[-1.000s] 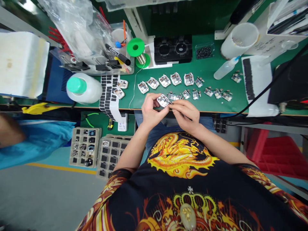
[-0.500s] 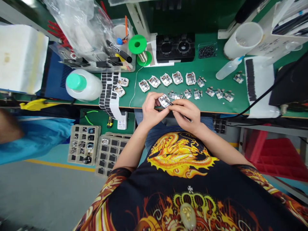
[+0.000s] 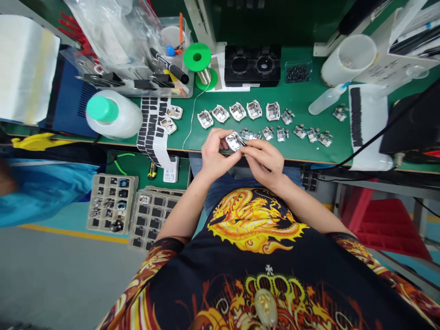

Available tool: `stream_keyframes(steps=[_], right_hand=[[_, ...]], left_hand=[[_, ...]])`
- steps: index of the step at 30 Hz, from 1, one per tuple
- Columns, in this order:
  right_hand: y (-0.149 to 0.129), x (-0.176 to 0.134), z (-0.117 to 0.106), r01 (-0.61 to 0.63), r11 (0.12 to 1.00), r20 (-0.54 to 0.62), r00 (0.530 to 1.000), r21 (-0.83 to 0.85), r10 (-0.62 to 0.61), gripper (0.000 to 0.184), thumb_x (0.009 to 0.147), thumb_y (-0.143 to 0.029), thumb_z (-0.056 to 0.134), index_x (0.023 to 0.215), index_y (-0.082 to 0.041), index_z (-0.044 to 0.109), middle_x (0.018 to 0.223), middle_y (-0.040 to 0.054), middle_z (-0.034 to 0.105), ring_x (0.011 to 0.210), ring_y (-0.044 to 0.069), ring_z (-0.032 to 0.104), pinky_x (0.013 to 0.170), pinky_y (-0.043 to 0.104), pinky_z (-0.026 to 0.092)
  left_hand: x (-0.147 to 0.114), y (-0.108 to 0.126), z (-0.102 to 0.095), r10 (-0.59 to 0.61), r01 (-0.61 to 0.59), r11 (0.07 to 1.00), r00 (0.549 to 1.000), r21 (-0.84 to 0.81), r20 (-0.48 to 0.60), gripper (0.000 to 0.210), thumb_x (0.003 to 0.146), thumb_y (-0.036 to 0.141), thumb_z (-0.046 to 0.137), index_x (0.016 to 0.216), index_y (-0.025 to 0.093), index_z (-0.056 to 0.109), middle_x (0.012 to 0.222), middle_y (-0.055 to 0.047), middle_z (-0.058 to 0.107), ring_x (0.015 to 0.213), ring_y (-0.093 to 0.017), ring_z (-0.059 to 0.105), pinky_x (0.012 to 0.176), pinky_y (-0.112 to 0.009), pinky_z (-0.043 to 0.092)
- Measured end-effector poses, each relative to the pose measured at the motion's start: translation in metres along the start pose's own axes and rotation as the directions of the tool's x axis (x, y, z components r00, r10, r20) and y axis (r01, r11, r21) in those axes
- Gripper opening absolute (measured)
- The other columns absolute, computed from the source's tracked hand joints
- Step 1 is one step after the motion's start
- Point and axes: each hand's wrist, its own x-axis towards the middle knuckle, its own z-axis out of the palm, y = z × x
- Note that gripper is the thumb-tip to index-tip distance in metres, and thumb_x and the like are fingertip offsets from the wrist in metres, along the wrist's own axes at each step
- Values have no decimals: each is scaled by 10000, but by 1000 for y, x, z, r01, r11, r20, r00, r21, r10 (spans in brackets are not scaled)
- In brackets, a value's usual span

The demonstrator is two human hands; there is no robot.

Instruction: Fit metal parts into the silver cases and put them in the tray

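My left hand (image 3: 218,153) is closed on a small silver watch case (image 3: 234,141), its open inside turned up, just over the front edge of the bench. My right hand (image 3: 264,160) pinches a thin dark tool that looks like tweezers (image 3: 244,144), its tip at the case's right side; most of it is hidden by the fingers. Behind my hands stand several similar watch cases (image 3: 238,111) in a row. Small circuit boards with loose parts (image 3: 283,134) lie to the right of them. Two more white cases (image 3: 168,125) rest on the left.
A solder spool (image 3: 197,57), a black fixture (image 3: 252,66) and a tray of tiny black parts (image 3: 297,72) stand at the back. A white bottle (image 3: 115,114) is on the left, a squeeze bottle (image 3: 326,99) on the right. Another person's blue sleeve (image 3: 44,188) shows at left.
My right hand has turned slightly, so less of the tweezer-like tool shows. The watch case stays in my left hand, nearly in place. The view has shifted a little.
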Motion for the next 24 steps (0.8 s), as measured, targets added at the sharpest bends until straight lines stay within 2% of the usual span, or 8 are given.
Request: stream_keyframes(steps=[4,6,10,12,13,15,18,24], right_hand=[[2,-2,3,40,999,23,999,-37,-39,342,1065,-182,647,1352,-322,771,1264,72,798,1123,218,790,954,400,675],[2,0,3,16,999,20,1000,-33,-15,318,1068,-202,649,1328,-325,784,1266,67,798,1123,221,793,967,413,681],[-2,12,2,-157,987,-139,978,14,158,242,1085,-266,632,1224,-311,825,1207,70,804,1099,245,799,967,464,703],[-6,19,-1,-165,986,-187,968,35,169,221,1073,-260,650,1188,-306,834,1155,68,812,1082,250,798,957,473,705],[-7,21,-2,-140,989,-171,975,39,145,214,1063,-248,666,1181,-305,835,1139,64,816,1072,246,799,954,466,701],[-11,21,-5,-72,997,-67,995,38,75,220,1045,-221,687,1188,-304,832,1143,59,822,1054,231,801,951,440,692],[-14,16,-6,7,999,85,996,35,-10,263,1042,-198,667,1236,-301,812,1180,61,820,1041,214,804,930,404,686],[-13,11,-3,3,1000,81,997,-3,-3,286,1041,-182,646,1246,-304,805,1189,68,814,1050,223,800,920,411,681]], left_hand=[[0,-1,1,-31,30,999,999,-33,-13,446,819,225,791,1239,254,644,1021,7,617,748,-97,551,676,-258,499],[0,-2,1,-40,40,999,999,-37,-4,443,822,239,797,1237,257,646,1010,6,622,747,-104,561,671,-264,503],[-2,-3,1,-17,17,1000,1000,-12,5,479,810,295,864,1232,258,640,1048,-9,656,757,-122,585,700,-296,531],[-2,-2,0,-15,15,1000,1000,-4,5,494,808,299,878,1237,257,637,1064,-13,662,767,-126,590,715,-301,537],[-2,-1,0,-18,18,1000,1000,-4,3,484,816,289,868,1240,258,636,1062,-12,659,769,-125,589,715,-298,536],[-1,0,0,-11,11,1000,1000,-13,2,459,829,265,830,1245,259,638,1053,-11,651,770,-126,584,709,-293,531],[0,-1,-1,17,-17,999,1000,-41,2,453,829,249,789,1257,259,641,1064,-17,641,769,-130,574,710,-301,527],[0,-1,-1,0,0,1000,1000,-21,20,459,818,232,756,1258,261,626,1074,-20,639,772,-137,572,727,-315,534]])
